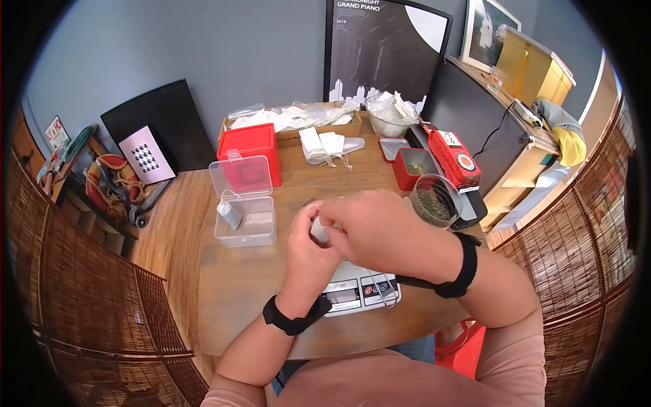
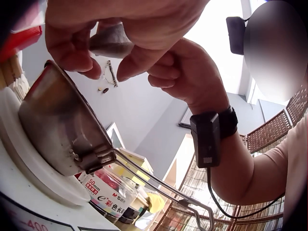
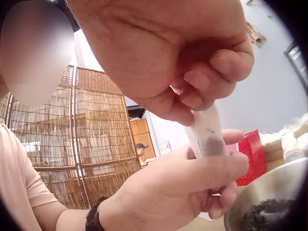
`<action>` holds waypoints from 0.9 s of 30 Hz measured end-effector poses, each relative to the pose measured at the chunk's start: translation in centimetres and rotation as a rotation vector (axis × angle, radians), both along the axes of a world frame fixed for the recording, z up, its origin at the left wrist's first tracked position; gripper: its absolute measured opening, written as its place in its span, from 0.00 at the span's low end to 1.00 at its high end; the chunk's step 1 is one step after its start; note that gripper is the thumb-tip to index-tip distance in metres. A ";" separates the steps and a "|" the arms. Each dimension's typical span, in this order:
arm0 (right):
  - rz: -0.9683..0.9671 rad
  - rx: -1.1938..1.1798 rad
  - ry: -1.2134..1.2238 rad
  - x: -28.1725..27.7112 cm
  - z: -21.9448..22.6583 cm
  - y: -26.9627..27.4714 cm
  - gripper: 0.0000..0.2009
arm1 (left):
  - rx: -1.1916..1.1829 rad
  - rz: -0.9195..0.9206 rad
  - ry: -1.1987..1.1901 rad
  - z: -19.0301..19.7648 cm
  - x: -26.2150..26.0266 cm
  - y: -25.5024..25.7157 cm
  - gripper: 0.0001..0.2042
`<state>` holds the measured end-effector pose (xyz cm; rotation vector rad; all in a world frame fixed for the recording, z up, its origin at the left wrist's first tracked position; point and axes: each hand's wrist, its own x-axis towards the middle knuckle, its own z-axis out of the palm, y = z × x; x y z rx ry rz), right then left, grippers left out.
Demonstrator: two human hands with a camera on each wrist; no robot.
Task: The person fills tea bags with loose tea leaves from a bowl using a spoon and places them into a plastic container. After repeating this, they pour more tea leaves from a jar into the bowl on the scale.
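Both hands meet around a white tea bag with dark filling showing through its lower part. My left hand holds the bag low between thumb and fingers. From above, my right hand pinches its upper end with curled fingers, hiding most of the top. Just beneath them, a metal cup with a folding wire handle sits on the white kitchen scale. Dark tea leaves lie inside that cup.
Left of the hands stands an open clear plastic box holding a filled tea bag. Behind it is a red box; flat white bags lie farther back. To the right are a red tin and a clear tub of dried leaves.
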<state>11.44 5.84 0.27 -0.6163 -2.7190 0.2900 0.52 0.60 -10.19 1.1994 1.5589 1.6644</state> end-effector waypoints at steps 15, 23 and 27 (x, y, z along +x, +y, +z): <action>0.039 -0.111 0.150 0.3 -0.2 -0.3 0.06 | 0.147 -0.079 -0.195 -0.2 -0.4 -0.2 0.16; 0.138 -0.125 0.237 0.4 -0.8 -0.3 0.04 | 0.230 0.005 -0.079 0.5 0.1 -0.3 0.09; 0.134 -0.143 0.248 0.7 -0.8 -0.1 0.04 | 0.222 0.049 -0.001 -0.2 0.0 -0.2 0.14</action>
